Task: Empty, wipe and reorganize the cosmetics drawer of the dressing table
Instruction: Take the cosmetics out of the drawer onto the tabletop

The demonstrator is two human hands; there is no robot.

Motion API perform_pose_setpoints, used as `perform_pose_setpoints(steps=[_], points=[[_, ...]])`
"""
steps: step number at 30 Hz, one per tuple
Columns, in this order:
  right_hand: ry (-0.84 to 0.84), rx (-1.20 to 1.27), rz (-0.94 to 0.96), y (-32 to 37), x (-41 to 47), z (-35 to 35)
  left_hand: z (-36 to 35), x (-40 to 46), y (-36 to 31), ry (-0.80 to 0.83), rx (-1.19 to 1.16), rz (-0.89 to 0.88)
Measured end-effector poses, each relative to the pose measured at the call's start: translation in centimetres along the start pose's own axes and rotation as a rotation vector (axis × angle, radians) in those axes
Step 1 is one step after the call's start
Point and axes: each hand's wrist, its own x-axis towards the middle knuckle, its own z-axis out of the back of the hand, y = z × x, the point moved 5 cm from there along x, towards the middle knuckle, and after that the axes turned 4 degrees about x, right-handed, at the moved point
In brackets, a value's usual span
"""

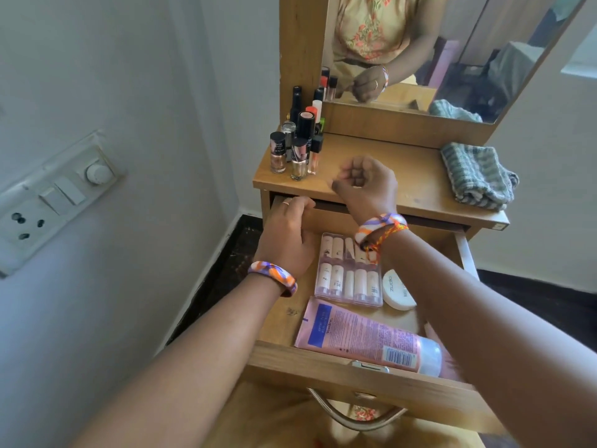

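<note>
Several nail polish bottles (295, 147) crowd the tabletop's left corner; her curled right hand (365, 184) hovers beside them, seemingly empty. Left hand (289, 234) rests, fingers bent, on the open drawer (355, 367), where the lotion tube (368, 341) remains; a careless sweep could topple bottles.

Drawer (355, 367): light brown wood grain. Tube (365, 341) beneath the right forearm: pink with a blue label panel. Cloth (478, 176) right of the right hand (365, 182): grey-and-white stripes. Bangles (273, 276) on both wrists: purple, orange and white swirls.
</note>
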Motion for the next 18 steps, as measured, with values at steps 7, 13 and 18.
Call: perform_pose_setpoints(steps=[7,13,18], points=[[0.262,-0.385,0.002,-3.7,-4.1,5.1,-3.9,-1.8,-0.8,0.519,0.256,0.216],[0.786,-1.193,-0.118,-6.2,-6.1,7.3,-4.5,-2.4,-3.1,0.576,0.298,0.134],[0.814,-1.321,-0.035,-7.8,-7.0,7.2,-4.8,-2.8,-4.7,0.61,0.237,0.056]])
